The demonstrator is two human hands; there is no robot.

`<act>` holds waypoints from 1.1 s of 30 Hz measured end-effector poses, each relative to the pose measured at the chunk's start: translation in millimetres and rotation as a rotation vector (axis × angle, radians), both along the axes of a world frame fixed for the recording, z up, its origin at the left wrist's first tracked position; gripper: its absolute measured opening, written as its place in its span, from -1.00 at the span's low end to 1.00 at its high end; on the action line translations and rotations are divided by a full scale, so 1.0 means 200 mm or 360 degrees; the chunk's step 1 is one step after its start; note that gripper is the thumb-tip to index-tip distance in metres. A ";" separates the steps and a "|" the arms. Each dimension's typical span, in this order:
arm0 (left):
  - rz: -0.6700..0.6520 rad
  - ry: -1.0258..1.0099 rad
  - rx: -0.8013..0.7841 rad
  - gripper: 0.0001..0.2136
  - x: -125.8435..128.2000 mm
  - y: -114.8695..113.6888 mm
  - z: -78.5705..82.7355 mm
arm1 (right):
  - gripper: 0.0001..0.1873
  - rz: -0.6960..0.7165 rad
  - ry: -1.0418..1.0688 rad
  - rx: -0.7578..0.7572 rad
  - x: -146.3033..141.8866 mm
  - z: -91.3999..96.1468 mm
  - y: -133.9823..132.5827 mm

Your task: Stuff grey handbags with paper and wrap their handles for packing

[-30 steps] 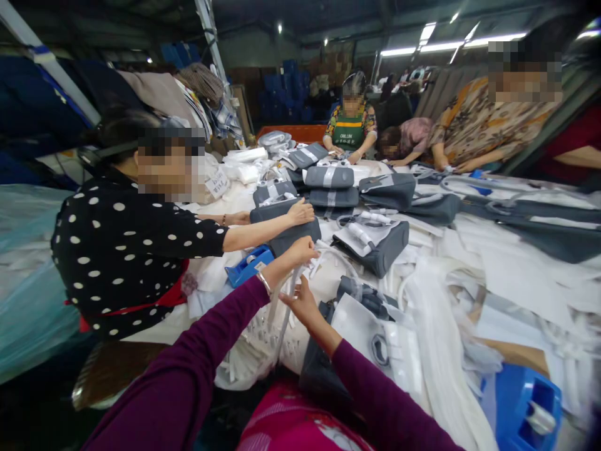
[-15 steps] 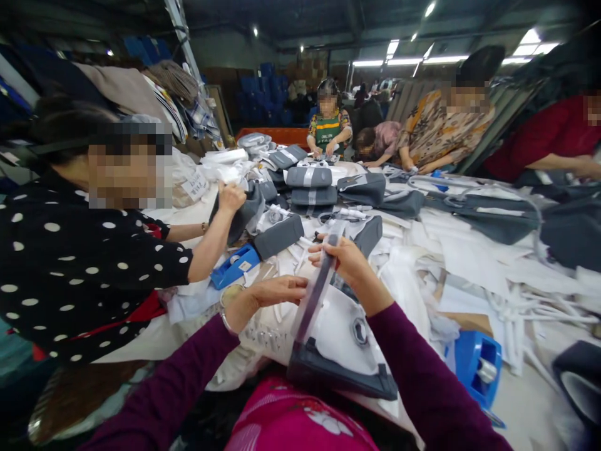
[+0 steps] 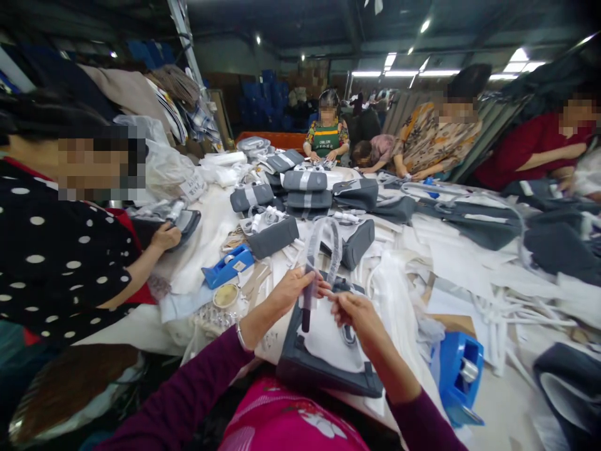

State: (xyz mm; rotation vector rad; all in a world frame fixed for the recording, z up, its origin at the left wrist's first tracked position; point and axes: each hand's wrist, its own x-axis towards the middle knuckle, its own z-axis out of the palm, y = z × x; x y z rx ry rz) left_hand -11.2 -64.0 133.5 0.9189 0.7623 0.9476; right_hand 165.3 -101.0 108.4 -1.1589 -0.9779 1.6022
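bag strap (image 3: 327, 241): what's it like?

a flat dark band sleeved in shiny clear plastic, bent into a narrow upright loop. its long axis points up, away from the grey fabric bag (image 3: 319, 376) lying flat on the table below the hands.

and the fingers?

left hand (image 3: 293, 291): fingers together, closed on the strap's lower part. right hand (image 3: 357, 316): fingers together, tips reaching to the strap, though i can't tell if they grip it.

anything else nearby?

two tape dispensers, both hard blue plastic: blue tape dispenser (image 3: 228, 265) left of the bag, second blue tape dispenser (image 3: 457, 376) right of it. a co-worker's hand (image 3: 166, 237) rests on a dark bag (image 3: 185, 222) further left.
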 end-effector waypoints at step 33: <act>0.0274 -0.0291 -0.0311 -0.73 0.16 -0.12 -0.09 | -0.74 0.0253 -0.1242 0.1300 0.07 -0.06 0.13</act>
